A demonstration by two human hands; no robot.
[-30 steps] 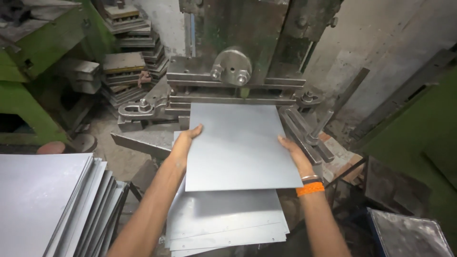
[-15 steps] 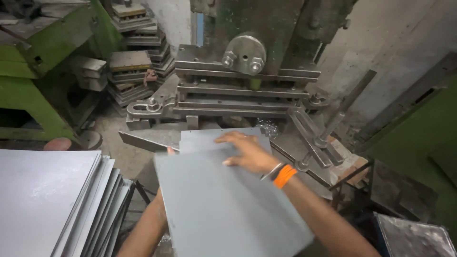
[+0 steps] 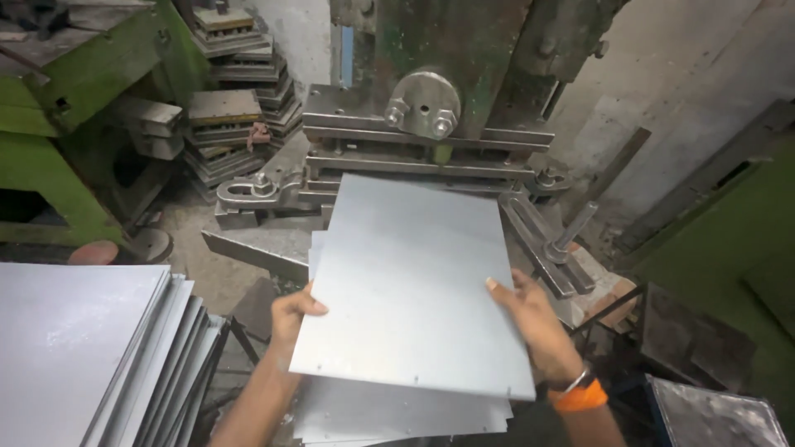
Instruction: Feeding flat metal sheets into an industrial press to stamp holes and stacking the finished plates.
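Right now both hands grasp one flat, pale grey rectangular metal sheet (image 3: 414, 285), held level in the middle of the scene. The left hand (image 3: 291, 319) grips the sheet's near-left edge, thumb on top and fingers tucked beneath it. The right hand (image 3: 530, 319) clasps the near-right edge, thumb laid on the upper face; an orange band and a thin metal bangle (image 3: 578, 391) circle that wrist. The sheet's far edge reaches up to the bed of the dark, worn press machine (image 3: 431, 124), just below its round bolted steel disc (image 3: 424, 103), though whether it touches the bed or floats just above it is hard to tell from this angle. Directly under the held sheet lies a low pile of similar grey sheets (image 3: 397, 414), their edges fanned out at the near side. At the near left, well apart from the hands, stands a taller stack of large grey metal plates (image 3: 91, 348). Farther left sits a green machine frame (image 3: 58, 108), and beside it a heap of rusty stacked metal blocks (image 3: 236, 91). A dark clamp lever (image 3: 567, 240) angles up just right of the sheet.
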